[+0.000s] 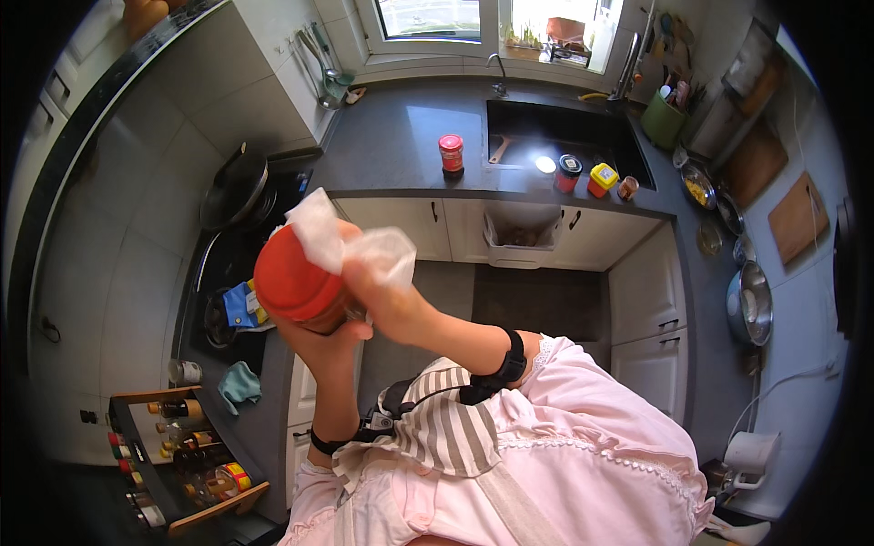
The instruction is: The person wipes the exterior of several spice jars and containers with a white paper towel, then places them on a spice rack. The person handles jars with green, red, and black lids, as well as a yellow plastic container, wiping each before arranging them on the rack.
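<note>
Close to the camera, a jar with a wide red lid (293, 276) is tilted so that its lid faces me. My left hand (321, 345) grips the jar from below. A crumpled white paper tissue (386, 252) is in my right hand (392, 307), pressed against the side of the jar near the lid. The jar's body is mostly hidden by my hands and the lid. Beyond, on the grey counter (382, 153), stands a red-lidded jar (451, 155). A dark-lidded jar (567, 173), a yellow-lidded container (602, 180) and a small jar (627, 188) stand at the sink's front edge.
A black sink (560, 136) is set under the window. Below hangs a lined white bin (522, 239). On the left are a wok (235, 188) on the hob, a teal cloth (239, 388) and a bottle rack (218, 525). Metal bowls (750, 307) line the right counter.
</note>
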The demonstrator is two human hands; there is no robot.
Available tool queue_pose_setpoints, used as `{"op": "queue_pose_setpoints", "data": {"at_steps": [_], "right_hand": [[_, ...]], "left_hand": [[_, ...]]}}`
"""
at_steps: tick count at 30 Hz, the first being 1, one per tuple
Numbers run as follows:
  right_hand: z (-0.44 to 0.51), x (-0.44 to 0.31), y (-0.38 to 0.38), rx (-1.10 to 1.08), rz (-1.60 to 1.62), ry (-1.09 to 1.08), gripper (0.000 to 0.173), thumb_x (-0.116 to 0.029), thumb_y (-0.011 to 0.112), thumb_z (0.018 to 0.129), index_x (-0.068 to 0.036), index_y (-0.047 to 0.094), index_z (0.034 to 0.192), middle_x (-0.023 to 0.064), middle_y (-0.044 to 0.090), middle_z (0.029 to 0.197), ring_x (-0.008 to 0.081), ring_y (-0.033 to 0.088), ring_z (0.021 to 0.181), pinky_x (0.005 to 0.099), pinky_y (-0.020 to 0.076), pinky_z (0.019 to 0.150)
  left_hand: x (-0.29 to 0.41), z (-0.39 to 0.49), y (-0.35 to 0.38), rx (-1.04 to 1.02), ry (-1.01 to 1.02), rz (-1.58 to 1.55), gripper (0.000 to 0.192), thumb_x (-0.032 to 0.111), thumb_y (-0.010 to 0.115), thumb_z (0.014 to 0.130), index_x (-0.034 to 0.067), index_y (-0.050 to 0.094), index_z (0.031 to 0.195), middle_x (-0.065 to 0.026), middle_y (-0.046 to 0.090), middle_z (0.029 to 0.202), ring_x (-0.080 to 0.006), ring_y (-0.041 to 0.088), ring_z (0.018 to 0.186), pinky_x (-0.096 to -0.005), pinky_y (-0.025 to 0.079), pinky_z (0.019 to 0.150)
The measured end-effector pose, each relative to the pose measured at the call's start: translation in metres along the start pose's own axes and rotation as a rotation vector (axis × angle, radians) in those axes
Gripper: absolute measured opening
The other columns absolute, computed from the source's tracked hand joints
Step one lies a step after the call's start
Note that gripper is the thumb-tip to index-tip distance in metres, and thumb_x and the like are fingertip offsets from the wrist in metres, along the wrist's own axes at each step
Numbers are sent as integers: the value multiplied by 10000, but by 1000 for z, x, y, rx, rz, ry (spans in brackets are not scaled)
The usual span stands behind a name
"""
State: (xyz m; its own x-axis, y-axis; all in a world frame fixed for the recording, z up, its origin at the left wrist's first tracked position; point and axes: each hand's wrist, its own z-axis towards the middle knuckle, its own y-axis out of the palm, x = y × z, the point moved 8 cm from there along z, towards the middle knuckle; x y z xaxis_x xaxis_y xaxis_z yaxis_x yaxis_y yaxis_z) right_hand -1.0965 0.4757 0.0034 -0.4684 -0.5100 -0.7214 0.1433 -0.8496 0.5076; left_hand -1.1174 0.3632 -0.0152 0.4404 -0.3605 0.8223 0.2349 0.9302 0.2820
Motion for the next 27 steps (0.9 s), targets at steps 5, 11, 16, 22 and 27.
{"op": "queue_pose_setpoints", "data": {"at_steps": [5,11,16,22,27], "right_hand": [[-4,41,-13,128,371,512,619,-548,447,973,-59,479,1351,80,559,1301,170,528,1178,309,415,1007],[-3,51,-15,118,373,483,593,-516,420,992,-86,431,1401,87,506,1381,207,500,1254,352,393,1059],[-4,62,-27,197,180,376,587,-440,453,1004,-49,369,1433,92,483,1382,185,463,1277,324,366,1064],[9,43,5,-98,-520,-250,554,-324,515,975,19,419,1400,145,414,1416,263,388,1321,395,309,1086],[-14,95,43,-269,-118,53,831,-657,273,958,34,389,1403,172,417,1425,299,412,1318,405,312,1101]], "left_hand": [[19,3,-2,-26,280,355,1179,467,957,435,58,337,1350,-112,463,1279,-243,516,1177,-387,425,995],[-32,8,-10,36,-187,-253,1029,443,895,562,46,380,1360,-90,484,1311,-227,510,1216,-388,412,1041],[-4,29,-25,55,134,233,826,458,744,793,46,411,1427,-102,552,1263,-219,552,1126,-340,444,963],[30,-7,-35,286,78,669,493,226,424,1031,21,336,1470,-213,468,1420,-303,494,1289,-363,383,1050],[63,-30,-55,447,257,517,850,348,795,751,-11,387,1405,-196,510,1334,-337,517,1229,-392,394,1040]]}}
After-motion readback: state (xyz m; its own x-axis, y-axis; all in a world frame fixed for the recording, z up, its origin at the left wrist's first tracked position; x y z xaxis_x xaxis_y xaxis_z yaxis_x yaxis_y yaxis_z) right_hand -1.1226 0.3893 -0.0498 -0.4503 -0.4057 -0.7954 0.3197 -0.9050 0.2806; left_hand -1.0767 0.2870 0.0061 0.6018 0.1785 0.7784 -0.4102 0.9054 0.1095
